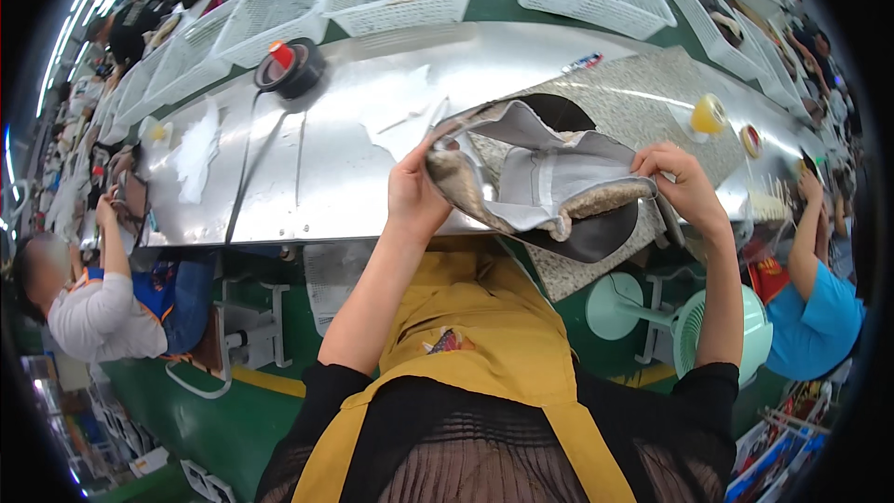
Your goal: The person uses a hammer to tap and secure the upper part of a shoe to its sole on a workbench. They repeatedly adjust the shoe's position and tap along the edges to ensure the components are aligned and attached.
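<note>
A soft bag (549,177) with a pale grey lining, a beige patterned outside and dark brown panels is spread wide between my hands, above the near edge of the table. Its lining faces up, and a seam runs down the inner wall. At the left rim, my left hand (416,194) grips the bag, its fingers partly hidden by the fabric. My right hand (682,182) pinches the opposite edge between thumb and fingers. A speckled stone slab (643,93) lies beneath and behind the bag.
On the metal table (354,186) stand a black round pot with a red top (291,68), a yellow container (708,115) and a tape roll (751,140). White baskets (402,14) line the far side. A green fan (722,331) is by my right arm. People sit left (102,307) and right (810,307).
</note>
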### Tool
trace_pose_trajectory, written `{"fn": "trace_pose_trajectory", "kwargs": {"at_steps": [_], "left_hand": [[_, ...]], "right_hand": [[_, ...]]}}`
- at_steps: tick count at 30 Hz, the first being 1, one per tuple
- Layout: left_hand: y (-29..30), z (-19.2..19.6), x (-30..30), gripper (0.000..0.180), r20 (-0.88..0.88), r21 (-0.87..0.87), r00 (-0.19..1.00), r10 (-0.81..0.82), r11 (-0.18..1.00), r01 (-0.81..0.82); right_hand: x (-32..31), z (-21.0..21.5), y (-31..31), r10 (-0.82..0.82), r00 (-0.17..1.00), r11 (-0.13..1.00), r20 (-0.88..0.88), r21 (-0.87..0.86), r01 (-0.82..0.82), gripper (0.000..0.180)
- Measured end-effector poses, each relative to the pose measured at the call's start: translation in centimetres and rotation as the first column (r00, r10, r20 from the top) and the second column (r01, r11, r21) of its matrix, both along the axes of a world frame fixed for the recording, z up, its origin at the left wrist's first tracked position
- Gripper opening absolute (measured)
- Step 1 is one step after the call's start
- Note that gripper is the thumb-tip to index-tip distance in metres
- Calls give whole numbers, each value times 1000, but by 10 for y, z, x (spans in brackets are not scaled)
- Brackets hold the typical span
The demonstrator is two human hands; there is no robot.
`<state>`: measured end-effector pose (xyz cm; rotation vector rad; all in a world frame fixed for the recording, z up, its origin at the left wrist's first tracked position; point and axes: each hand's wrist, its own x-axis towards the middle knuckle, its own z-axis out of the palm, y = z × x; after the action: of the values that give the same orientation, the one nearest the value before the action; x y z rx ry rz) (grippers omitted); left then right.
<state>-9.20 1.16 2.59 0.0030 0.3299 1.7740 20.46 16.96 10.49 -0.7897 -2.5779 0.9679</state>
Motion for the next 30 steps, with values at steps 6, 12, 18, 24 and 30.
{"fn": "trace_pose_trajectory", "kwargs": {"at_steps": [6,12,18,24,30], "left_hand": [[4,-20,30,36,-214,-80,968,-129,990,114],[10,-27,26,34,-153,-47,975,-160,987,154],[17,-63,13,30,-154,-111,984,-92,991,75],[24,-69,0,34,-307,-177,906,-291,953,246],[15,12,47,45,-495,-304,753,-434,898,318]], "right_hand": [[-2,11,-39,55,998,994,6,94,-55,18],[-30,-27,-80,343,923,877,173,294,-381,24],[6,-57,-92,279,929,811,241,459,-363,12],[25,-55,-96,242,958,905,155,319,-280,17],[1,20,-60,29,969,990,-246,141,6,22]]}}
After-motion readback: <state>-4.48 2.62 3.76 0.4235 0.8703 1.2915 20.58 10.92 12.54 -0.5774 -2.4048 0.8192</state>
